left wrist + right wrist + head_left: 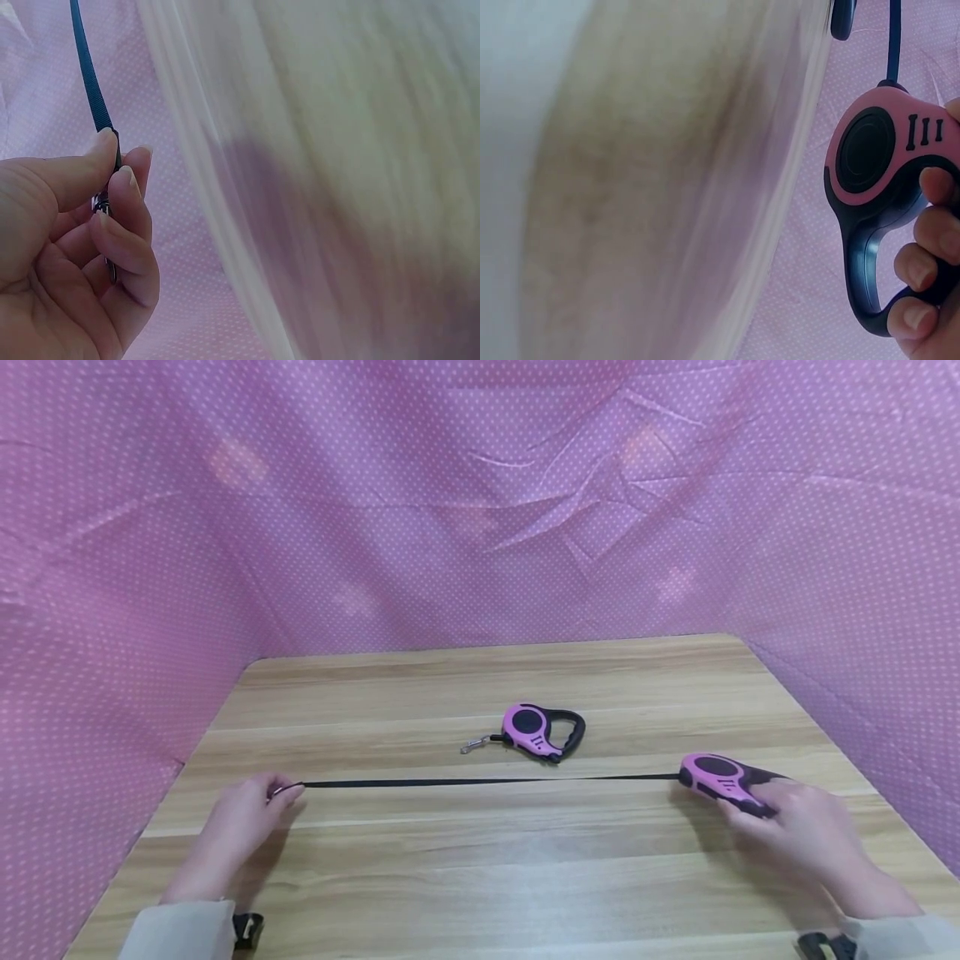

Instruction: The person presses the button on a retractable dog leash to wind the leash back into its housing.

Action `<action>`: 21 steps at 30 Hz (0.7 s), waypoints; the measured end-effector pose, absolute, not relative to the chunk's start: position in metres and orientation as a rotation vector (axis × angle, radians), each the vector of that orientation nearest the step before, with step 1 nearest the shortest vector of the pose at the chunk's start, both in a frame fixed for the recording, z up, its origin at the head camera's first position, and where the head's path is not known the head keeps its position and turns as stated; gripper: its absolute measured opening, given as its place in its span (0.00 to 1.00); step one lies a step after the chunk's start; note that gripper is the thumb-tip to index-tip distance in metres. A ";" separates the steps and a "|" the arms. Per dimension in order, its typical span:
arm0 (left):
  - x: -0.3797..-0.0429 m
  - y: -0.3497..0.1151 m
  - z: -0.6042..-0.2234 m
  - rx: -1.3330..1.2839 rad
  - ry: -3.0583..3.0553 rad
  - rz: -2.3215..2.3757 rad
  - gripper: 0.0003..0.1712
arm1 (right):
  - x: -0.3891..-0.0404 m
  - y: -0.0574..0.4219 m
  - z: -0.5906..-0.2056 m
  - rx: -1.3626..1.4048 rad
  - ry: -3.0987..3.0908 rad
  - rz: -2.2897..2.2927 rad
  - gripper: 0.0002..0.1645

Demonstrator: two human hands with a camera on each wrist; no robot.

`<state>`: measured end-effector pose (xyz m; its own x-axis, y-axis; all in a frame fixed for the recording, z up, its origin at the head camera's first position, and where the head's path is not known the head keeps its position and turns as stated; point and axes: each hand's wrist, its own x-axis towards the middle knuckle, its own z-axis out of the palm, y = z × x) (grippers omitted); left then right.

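My right hand (806, 827) grips the black handle of a pink and black retractable dog leash (866, 150), its fingers curled through the handle loop in the right wrist view. From its nose a black strap (420, 782) runs taut leftward above the table. At the far end my left hand (243, 818) pinches the strap between thumb and fingers. A metal clip (101, 202) on that end is mostly hidden inside the left fingers. A second pink and black retractable leash (528, 731) lies on the table behind the strap, its silver clip (474, 745) pointing left.
The wood-grain table (450, 877) has rounded far corners. Pink dotted cloth (480, 527) hangs behind it and along both sides. Dark wrist straps (247, 929) show at both sleeves.
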<state>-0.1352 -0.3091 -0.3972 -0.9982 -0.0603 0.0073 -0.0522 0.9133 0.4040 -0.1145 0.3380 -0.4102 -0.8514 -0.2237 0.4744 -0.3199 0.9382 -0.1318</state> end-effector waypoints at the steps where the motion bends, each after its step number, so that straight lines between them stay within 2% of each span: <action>1: -0.136 -0.309 -0.397 0.087 -3.054 -0.643 0.19 | -0.115 0.338 -0.411 0.388 -2.624 0.279 0.27; 12: -0.136 -0.307 -0.402 0.034 -3.031 -0.662 0.16 | -0.120 0.337 -0.415 0.437 -2.548 0.283 0.27; 21: -0.137 -0.303 -0.401 0.057 -3.051 -0.679 0.17 | -0.120 0.332 -0.414 0.439 -2.567 0.295 0.22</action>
<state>-0.1372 -0.3030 -0.4007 -0.9992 -0.0392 0.0073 -0.0324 0.9050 0.4242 -0.1197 0.3318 -0.4138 -0.8152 -0.2506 0.5222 -0.3626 0.9239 -0.1226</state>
